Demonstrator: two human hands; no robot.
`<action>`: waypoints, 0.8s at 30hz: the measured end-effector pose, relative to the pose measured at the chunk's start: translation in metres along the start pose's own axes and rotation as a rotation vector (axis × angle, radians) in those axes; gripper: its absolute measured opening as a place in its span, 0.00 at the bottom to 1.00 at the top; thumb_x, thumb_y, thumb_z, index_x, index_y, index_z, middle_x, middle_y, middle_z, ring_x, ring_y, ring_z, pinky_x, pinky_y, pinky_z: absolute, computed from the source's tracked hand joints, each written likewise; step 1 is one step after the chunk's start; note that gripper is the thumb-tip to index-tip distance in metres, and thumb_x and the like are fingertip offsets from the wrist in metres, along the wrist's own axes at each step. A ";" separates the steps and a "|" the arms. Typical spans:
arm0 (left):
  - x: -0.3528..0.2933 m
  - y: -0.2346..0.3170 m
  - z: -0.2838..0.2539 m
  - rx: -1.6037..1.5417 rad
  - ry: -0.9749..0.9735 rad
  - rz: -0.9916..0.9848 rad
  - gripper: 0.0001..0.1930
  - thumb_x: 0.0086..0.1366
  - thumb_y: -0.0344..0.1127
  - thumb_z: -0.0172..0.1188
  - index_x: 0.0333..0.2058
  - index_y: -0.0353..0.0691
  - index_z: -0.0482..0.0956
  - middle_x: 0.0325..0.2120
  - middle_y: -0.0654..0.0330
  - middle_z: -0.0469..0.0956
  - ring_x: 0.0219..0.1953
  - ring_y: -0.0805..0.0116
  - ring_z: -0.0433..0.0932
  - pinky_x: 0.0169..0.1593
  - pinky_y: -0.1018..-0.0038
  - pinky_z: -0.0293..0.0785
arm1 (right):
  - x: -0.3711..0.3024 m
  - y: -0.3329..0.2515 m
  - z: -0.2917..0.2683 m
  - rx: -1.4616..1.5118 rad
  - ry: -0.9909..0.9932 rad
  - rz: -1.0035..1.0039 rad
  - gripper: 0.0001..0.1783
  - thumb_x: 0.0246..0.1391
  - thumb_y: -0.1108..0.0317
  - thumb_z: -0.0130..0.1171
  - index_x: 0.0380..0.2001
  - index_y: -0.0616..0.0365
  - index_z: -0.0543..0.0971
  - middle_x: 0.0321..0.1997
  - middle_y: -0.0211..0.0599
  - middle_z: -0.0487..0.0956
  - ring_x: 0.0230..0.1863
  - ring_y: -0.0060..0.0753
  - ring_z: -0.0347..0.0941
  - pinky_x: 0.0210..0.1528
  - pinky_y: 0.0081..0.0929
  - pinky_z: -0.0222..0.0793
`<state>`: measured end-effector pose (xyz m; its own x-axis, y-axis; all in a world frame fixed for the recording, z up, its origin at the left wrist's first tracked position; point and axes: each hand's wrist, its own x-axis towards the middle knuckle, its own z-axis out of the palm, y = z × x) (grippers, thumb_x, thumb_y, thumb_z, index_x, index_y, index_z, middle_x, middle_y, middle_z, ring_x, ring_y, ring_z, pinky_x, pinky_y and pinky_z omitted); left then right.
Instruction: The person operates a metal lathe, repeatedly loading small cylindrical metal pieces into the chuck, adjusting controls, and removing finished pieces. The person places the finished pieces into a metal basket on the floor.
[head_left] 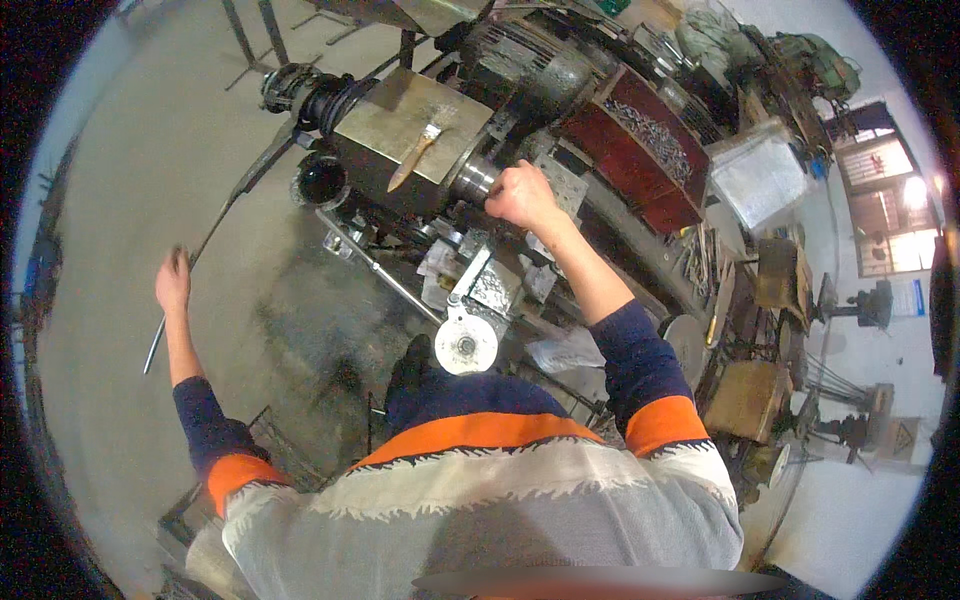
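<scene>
While the left hand (pixel 173 278) is clasping the rod (pixel 222 216), the right hand (pixel 521 195), fingers curled, pinch unclear, should be working steadily at the spindle (pixel 471 178).

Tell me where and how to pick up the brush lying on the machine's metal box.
Take the brush by its wooden handle, probably best from the near side: the handle points that way and appears to jut past the near edge of the metal box, while the bristles point away.
</scene>
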<state>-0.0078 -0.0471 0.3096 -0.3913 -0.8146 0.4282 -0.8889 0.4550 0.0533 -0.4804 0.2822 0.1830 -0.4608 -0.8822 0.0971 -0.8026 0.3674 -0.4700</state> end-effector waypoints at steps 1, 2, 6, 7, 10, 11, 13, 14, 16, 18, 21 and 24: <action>-0.022 -0.036 0.013 0.075 -0.032 -0.072 0.21 0.60 0.50 0.42 0.42 0.41 0.72 0.32 0.50 0.75 0.35 0.52 0.74 0.38 0.64 0.68 | 0.002 -0.001 0.007 0.028 -0.009 -0.017 0.12 0.24 0.61 0.55 0.14 0.56 0.78 0.20 0.41 0.75 0.29 0.45 0.68 0.34 0.34 0.67; -0.029 -0.058 0.025 0.133 -0.062 -0.125 0.23 0.60 0.53 0.40 0.43 0.41 0.72 0.33 0.49 0.75 0.36 0.51 0.73 0.38 0.63 0.68 | 0.007 -0.004 0.013 0.045 -0.004 -0.016 0.12 0.23 0.61 0.55 0.14 0.57 0.78 0.19 0.42 0.75 0.29 0.45 0.69 0.34 0.34 0.67; -0.081 0.022 0.092 0.111 -0.119 -0.276 0.28 0.59 0.58 0.37 0.37 0.41 0.75 0.32 0.48 0.74 0.35 0.49 0.73 0.37 0.61 0.67 | 0.017 0.010 0.023 -0.037 -0.086 0.058 0.13 0.24 0.61 0.56 0.14 0.59 0.78 0.19 0.47 0.75 0.30 0.47 0.72 0.35 0.34 0.69; -0.092 0.030 0.099 0.121 -0.176 -0.295 0.28 0.59 0.58 0.37 0.36 0.41 0.75 0.32 0.48 0.75 0.35 0.49 0.73 0.36 0.61 0.67 | 0.019 0.007 0.025 -0.047 -0.126 0.060 0.14 0.24 0.61 0.56 0.15 0.61 0.77 0.22 0.50 0.75 0.29 0.47 0.74 0.34 0.33 0.70; -0.118 0.055 0.133 0.074 -0.292 -0.291 0.28 0.59 0.59 0.37 0.33 0.40 0.76 0.29 0.49 0.75 0.32 0.49 0.73 0.34 0.60 0.66 | 0.030 0.013 0.045 -0.140 -0.112 0.024 0.16 0.24 0.61 0.56 0.19 0.63 0.77 0.24 0.50 0.76 0.29 0.47 0.73 0.36 0.32 0.71; -0.140 0.060 0.155 -0.001 -0.249 -0.251 0.25 0.58 0.57 0.41 0.31 0.39 0.75 0.26 0.50 0.75 0.30 0.49 0.73 0.32 0.59 0.66 | 0.032 0.009 0.046 -0.123 -0.173 0.032 0.16 0.23 0.61 0.56 0.19 0.63 0.77 0.21 0.49 0.75 0.30 0.47 0.73 0.36 0.33 0.70; -0.140 0.091 0.161 0.057 -0.181 -0.149 0.22 0.55 0.54 0.47 0.29 0.39 0.74 0.24 0.50 0.75 0.28 0.49 0.73 0.31 0.58 0.67 | 0.034 0.021 0.056 -0.244 -0.081 0.040 0.16 0.24 0.61 0.56 0.18 0.62 0.78 0.19 0.48 0.74 0.30 0.46 0.72 0.36 0.34 0.69; -0.134 0.093 0.163 0.051 -0.219 -0.165 0.21 0.55 0.54 0.49 0.29 0.39 0.74 0.23 0.50 0.75 0.27 0.49 0.73 0.31 0.58 0.67 | 0.031 0.022 0.052 -0.248 -0.037 0.069 0.15 0.24 0.61 0.56 0.17 0.61 0.78 0.19 0.47 0.74 0.30 0.45 0.72 0.36 0.34 0.69; -0.129 0.086 0.166 -0.002 -0.213 -0.152 0.20 0.53 0.53 0.50 0.30 0.40 0.74 0.24 0.51 0.75 0.28 0.50 0.74 0.32 0.58 0.68 | 0.024 0.023 0.035 -0.252 0.050 0.107 0.14 0.25 0.60 0.55 0.16 0.59 0.78 0.18 0.46 0.74 0.30 0.45 0.71 0.36 0.35 0.68; -0.130 0.065 0.192 0.047 -0.191 -0.160 0.20 0.53 0.52 0.51 0.32 0.40 0.74 0.25 0.51 0.75 0.29 0.50 0.74 0.33 0.59 0.68 | 0.013 0.054 0.015 -0.174 0.171 0.165 0.11 0.24 0.59 0.57 0.13 0.54 0.79 0.19 0.43 0.74 0.27 0.45 0.70 0.33 0.35 0.68; -0.113 0.072 0.229 0.077 -0.285 -0.204 0.20 0.52 0.52 0.52 0.36 0.41 0.74 0.27 0.52 0.75 0.31 0.51 0.74 0.34 0.59 0.68 | -0.001 0.116 -0.024 -0.161 0.266 0.275 0.11 0.26 0.65 0.59 0.22 0.52 0.80 0.30 0.44 0.76 0.34 0.46 0.69 0.39 0.37 0.67; -0.092 0.086 0.281 0.000 -0.319 -0.124 0.21 0.51 0.51 0.53 0.38 0.41 0.73 0.28 0.53 0.75 0.33 0.52 0.74 0.35 0.59 0.68 | -0.030 0.117 -0.040 -0.253 0.601 0.282 0.27 0.27 0.64 0.59 0.40 0.49 0.74 0.50 0.50 0.66 0.48 0.49 0.62 0.51 0.37 0.60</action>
<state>-0.1153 -0.0341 0.0212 -0.3354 -0.9351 0.1143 -0.9343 0.3458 0.0872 -0.5758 0.3637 0.1599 -0.7346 -0.4551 0.5033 -0.6518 0.6792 -0.3373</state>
